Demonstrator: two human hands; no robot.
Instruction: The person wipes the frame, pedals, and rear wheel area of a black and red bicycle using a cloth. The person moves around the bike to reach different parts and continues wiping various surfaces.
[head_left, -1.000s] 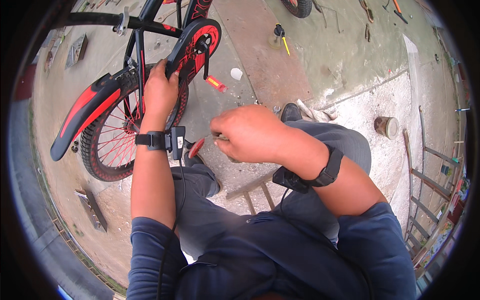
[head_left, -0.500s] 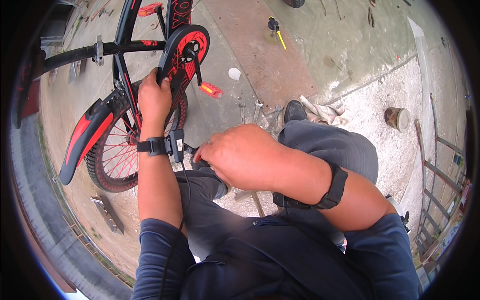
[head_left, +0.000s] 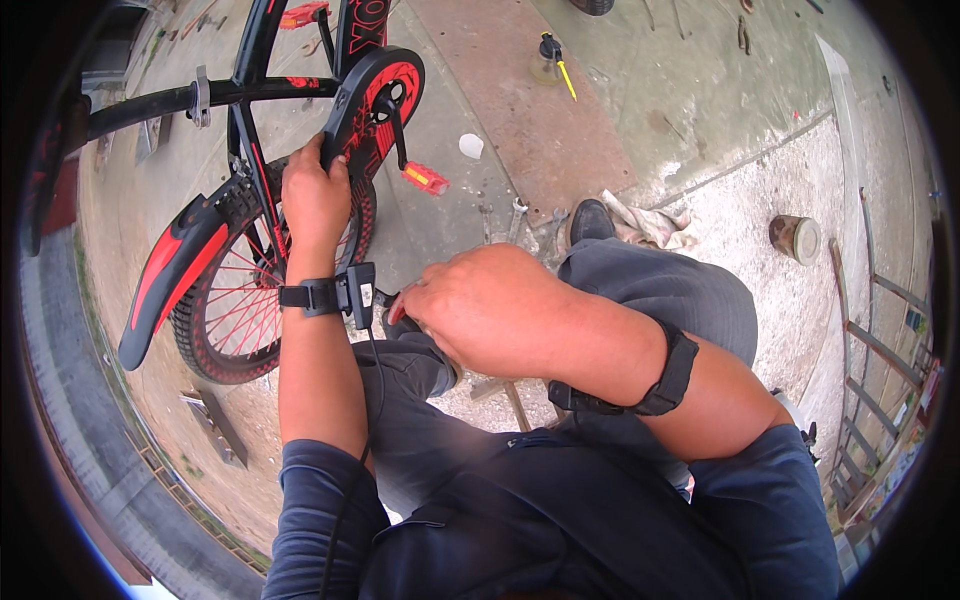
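Observation:
A black and red bicycle point(head_left: 241, 116) stands at the left, with its red-spoked wheel point(head_left: 232, 372) and black and red mudguard point(head_left: 168, 262) nearest to me. My left hand point(head_left: 318, 203) is closed round the lower edge of the chain guard point(head_left: 408, 70), thumb on its near side. A crank with a red pedal point(head_left: 425, 179) sticks out from that guard. To the right of my left wrist, my right hand point(head_left: 475, 300) is curled low by the wheel. A short dark piece shows beyond its fingers; what it grips is mostly hidden behind the hand.
Wrenches point(head_left: 518, 217) lie on the ground near my shoe point(head_left: 592, 222), beside a crumpled cloth point(head_left: 655, 222). A can point(head_left: 795, 239) stands at the right. A spray bottle with a yellow nozzle point(head_left: 552, 62) is at the far side. A ladder-like metal frame point(head_left: 885, 355) lies at right.
The bicycle and my left hand sit very slightly farther right in view. Both hands keep their grips, and the right hand has barely moved.

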